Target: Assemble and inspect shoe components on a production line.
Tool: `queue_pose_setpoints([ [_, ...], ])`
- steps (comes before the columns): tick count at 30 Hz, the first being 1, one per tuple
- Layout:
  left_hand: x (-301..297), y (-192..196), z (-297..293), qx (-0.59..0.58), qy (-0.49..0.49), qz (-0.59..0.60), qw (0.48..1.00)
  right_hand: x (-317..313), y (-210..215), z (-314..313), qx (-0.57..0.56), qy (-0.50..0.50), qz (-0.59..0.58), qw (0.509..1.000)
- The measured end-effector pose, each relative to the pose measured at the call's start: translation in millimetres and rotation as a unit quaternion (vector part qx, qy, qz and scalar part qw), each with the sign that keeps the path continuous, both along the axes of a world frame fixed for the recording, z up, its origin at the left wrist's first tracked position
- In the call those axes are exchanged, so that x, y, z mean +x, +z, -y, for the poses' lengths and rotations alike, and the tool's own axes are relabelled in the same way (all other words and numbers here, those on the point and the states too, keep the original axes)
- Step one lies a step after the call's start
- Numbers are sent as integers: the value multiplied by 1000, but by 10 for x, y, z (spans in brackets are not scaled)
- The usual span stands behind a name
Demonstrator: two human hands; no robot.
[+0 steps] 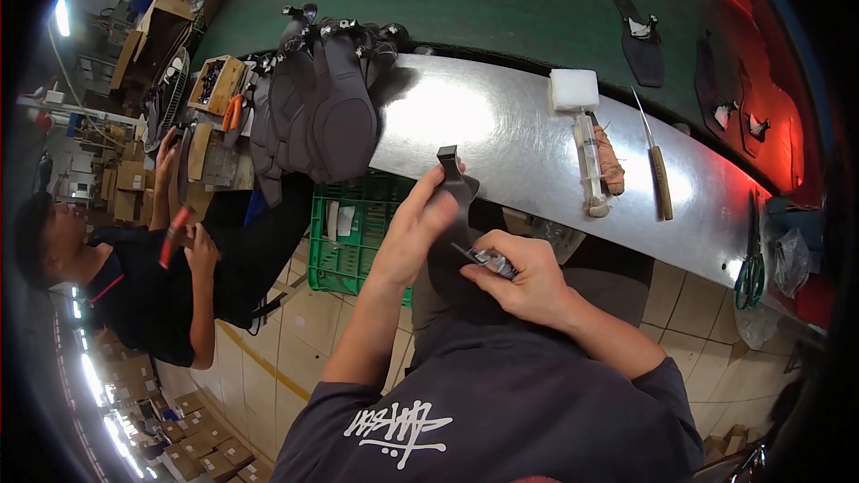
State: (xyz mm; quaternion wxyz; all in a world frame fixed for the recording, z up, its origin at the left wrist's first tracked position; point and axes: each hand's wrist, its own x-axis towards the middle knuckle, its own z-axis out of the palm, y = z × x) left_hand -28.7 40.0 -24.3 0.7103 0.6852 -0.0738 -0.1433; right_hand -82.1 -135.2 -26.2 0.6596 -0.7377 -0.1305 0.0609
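Note:
My left hand [413,231] is closed round the narrow upper part of a dark, flat, strap-like piece [458,188], holding it over my lap at the bench's near edge. This piece ends in a small squared tip at the top, and its lower part runs down against my dark clothes. Beside it, my right hand [530,279] pinches a small silver, crinkled part [495,261] between thumb and fingers. A thin dark edge sticks out from that part toward the strap piece; whether the two are joined I cannot tell.
On the metal bench [528,161] lie a white block [574,89], a large syringe [591,170], a wrapped bundle [610,161], a wooden-handled knife [660,181] and green-handled scissors [750,282]. Dark padded pieces [344,116] are piled left, above a green crate [358,273]. A co-worker holds a red-headed hammer [176,237].

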Motion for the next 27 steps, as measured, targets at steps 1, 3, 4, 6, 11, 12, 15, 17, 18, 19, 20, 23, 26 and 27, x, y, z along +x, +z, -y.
queue_pose_setpoints([
  [1, 32, 3, 0, 4, -1, 1, 1000, 5, -10, -33, -12, -2, 42, 999],
  [3, 82, -11, -4, -68, 20, -142, 987, -6, -37, -53, -41, 24, 41, 998],
  [4, 64, -24, 29, -42, 49, -135, 989, -20, -1, -51, -34, 18, 43, 998],
  [6, 39, -179, -22, -65, 51, -158, 984, -33, 111, 22, 5, 14, 0, 1000],
  [11, 14, -337, 10, -96, 64, -169, 979, 131, 61, 256, -60, -38, 41, 997],
  [12, 18, -388, -8, -101, 65, -159, 980, 155, 32, 268, -88, -26, -4, 996],
  [15, 66, -375, 59, -66, 89, -151, 982, 226, -39, 253, -107, -11, -54, 993],
  [17, 66, -325, 94, -65, 94, -146, 983, 269, -55, 237, -100, -7, -61, 993],
  [18, 67, -312, 98, -64, 100, -140, 983, 310, -55, 225, -104, -7, -62, 993],
  [19, 65, -327, 86, -64, 100, -141, 983, 346, -60, 223, -110, -7, -64, 992],
  [20, 66, -346, 61, -55, 91, -148, 983, 379, -75, 224, -110, -7, -65, 992],
  [23, 54, -373, 11, -47, 86, -163, 982, 459, -113, 217, -88, -3, -81, 993],
  [26, 46, -423, -1, -39, 93, -171, 980, 500, -110, 212, -40, 44, -170, 984],
  [27, 46, -438, 3, -30, 96, -170, 980, 505, -111, 207, -40, 44, -174, 983],
])
